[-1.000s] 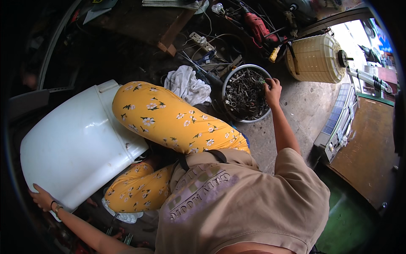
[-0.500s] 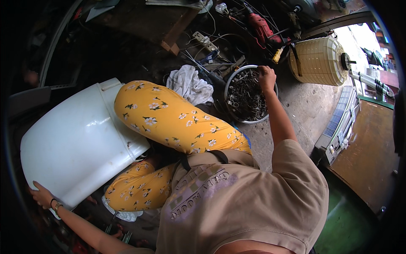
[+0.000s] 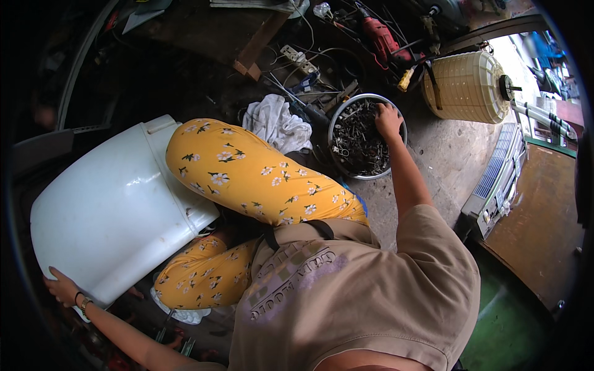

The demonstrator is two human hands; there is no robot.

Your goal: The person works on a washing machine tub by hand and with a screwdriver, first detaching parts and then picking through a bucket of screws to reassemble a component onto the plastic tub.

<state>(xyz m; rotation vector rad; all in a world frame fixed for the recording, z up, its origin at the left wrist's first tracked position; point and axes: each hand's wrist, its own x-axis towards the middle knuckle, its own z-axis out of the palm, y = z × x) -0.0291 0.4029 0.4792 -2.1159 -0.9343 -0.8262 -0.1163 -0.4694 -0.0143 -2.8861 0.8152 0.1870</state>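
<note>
Beside a rag [image 3: 277, 123], a basin [image 3: 365, 177] is filled with metal pieces [image 3: 357, 141]; over them the right hand [image 3: 388, 120] is curled, any pinch indiscernible; a white casing [image 3: 111, 204] is touched by the spread left hand [image 3: 62, 288].

there are 2 hands [image 3: 62, 289] [image 3: 388, 121], 1 bowl [image 3: 364, 177], 1 white casing [image 3: 114, 207] and 1 cream drum [image 3: 464, 86].

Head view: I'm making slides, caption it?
Right hand at a bowl of metal parts, left hand against a white cover.

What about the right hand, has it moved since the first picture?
Yes. Against the rag, the right hand has moved left and up the picture, farther over the bowl.
</note>
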